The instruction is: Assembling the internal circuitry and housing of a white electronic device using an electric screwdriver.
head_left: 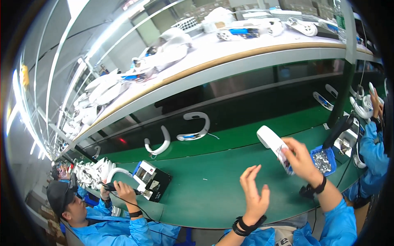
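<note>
My right hand (301,160) grips a white curved plastic housing (271,138) by its lower end, fingers closed round it. Small dark and blue parts show at that end, too small to make out. The housing is held above the green tabletop with its rounded white end pointing up and to the left. My left hand (254,194) is raised to the left of the housing, fingers apart and palm turned toward it, holding nothing. A blue tray (333,164) of small metal pieces stands just right of my right hand.
More curved white housings (206,126) lie on the dark strip behind the green table (213,201). A small black-and-white machine (152,182) stands left, beside a co-worker (78,205) with a handheld tool. Another person's sleeve (373,153) is at right. A shelf edge (230,57) runs above.
</note>
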`<state>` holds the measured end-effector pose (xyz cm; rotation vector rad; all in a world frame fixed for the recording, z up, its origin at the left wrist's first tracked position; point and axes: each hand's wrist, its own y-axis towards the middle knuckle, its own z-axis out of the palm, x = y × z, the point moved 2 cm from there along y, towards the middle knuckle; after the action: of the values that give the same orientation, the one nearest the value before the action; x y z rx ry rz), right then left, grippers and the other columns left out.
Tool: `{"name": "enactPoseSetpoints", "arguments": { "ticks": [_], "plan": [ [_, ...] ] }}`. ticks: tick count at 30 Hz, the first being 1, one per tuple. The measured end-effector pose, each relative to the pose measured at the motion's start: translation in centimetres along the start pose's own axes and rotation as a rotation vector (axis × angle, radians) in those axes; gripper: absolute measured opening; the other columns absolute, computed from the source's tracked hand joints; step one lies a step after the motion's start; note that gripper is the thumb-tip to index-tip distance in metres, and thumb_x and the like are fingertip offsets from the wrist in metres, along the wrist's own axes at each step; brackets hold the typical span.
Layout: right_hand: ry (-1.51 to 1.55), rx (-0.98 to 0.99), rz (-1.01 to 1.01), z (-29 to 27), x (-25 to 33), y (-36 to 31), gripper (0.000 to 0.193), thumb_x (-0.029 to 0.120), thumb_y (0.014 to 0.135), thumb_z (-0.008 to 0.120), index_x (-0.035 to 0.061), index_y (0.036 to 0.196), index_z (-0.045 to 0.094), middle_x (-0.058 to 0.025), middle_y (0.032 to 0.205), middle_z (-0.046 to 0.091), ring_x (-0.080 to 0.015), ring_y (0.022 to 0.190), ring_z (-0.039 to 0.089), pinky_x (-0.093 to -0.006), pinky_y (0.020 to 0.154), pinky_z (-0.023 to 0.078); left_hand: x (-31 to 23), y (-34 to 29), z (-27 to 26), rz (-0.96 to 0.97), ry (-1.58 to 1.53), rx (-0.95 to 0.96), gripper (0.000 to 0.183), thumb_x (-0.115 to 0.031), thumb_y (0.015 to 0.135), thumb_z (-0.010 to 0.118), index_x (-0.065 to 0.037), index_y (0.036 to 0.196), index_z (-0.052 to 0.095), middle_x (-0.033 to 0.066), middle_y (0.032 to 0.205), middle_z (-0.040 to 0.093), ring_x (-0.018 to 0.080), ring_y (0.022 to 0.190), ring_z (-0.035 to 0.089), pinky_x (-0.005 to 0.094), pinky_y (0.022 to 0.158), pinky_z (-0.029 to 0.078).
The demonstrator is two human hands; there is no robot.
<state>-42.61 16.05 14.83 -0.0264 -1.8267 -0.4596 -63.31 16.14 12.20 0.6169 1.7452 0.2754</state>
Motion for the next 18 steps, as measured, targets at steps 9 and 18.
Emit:
{"name": "enactPoseSetpoints", "arguments": {
  "ticks": [9, 18],
  "plan": [
    [-0.567, 0.027, -0.611, 0.3, -2.6, 13.9, 0.028, 0.006, 0.094, 0.068, -0.0012, 0.121, 0.068, -0.0177, 0.101, 0.072, -0.0375, 0.093, 0.070, -0.0435, 0.082, 0.056, 12.0, 2.4, -11.5, -0.223, 0.186, -0.137, 0.031, 0.002, 0.091, 0.054, -0.001, 0.120, 0.065, 0.0129, 0.117, 0.066, 0.0258, 0.112, 0.064, 0.0387, 0.101, 0.050],
    [-0.808, 0.455, -0.610, 7.8, -2.0, 6.0, 0.039, 0.015, 0.089, 0.074, 0.0086, 0.126, 0.066, -0.0111, 0.092, 0.072, -0.0323, 0.083, 0.072, -0.0453, 0.071, 0.058, 22.8, 16.4, -9.9, -0.168, 0.410, -0.021, 0.027, -0.016, 0.092, 0.063, -0.002, 0.115, 0.065, 0.0178, 0.103, 0.070, 0.0381, 0.102, 0.067, 0.0490, 0.088, 0.053]
  ]
}}
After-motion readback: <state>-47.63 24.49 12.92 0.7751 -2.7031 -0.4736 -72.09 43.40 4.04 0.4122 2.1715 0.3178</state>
